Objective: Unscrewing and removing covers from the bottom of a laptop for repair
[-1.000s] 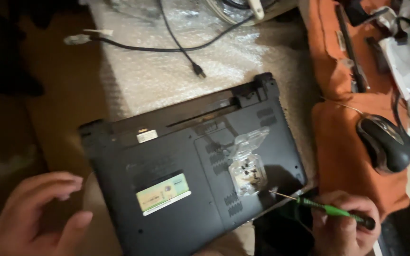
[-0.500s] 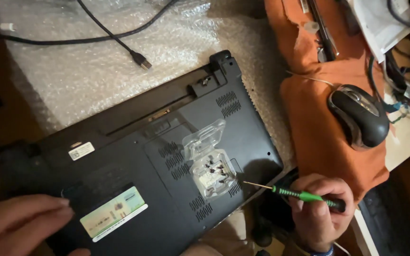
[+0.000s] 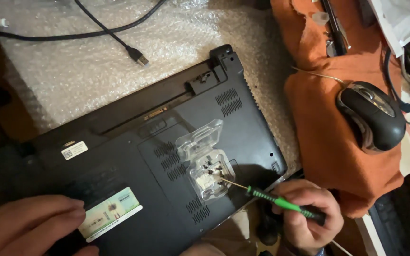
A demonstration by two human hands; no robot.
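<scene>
Upturned black laptop (image 3: 134, 156) lying base-up on bubble wrap (image 3: 96, 61), filling the middle of the view. Clear plastic clamshell tray (image 3: 206, 159) open on the base at centre, small dark screws (image 3: 210, 169) resting in its lower half. Right hand (image 3: 304, 218) at 5 o'clock, fingers curled tight round a green-and-black screwdriver (image 3: 285, 205), metal tip reaching toward 10 o'clock and touching the tray among the screws. Left hand (image 3: 29, 227) at 8 o'clock, fingers stretched flat, holding nothing, pressed on the base just beside a pale green sticker (image 3: 110, 214). Small white label (image 3: 74, 150) nearer 9 o'clock. Black cable with a plug (image 3: 138, 56) lying on the wrap at 11 o'clock, well apart from both hands. Orange cloth (image 3: 338, 132) at 3 o'clock, carrying a black-and-grey mouse (image 3: 371, 114), near the laptop's right edge. Tangle of dark wires and white paper at 1 o'clock, partly cut off by the frame.
</scene>
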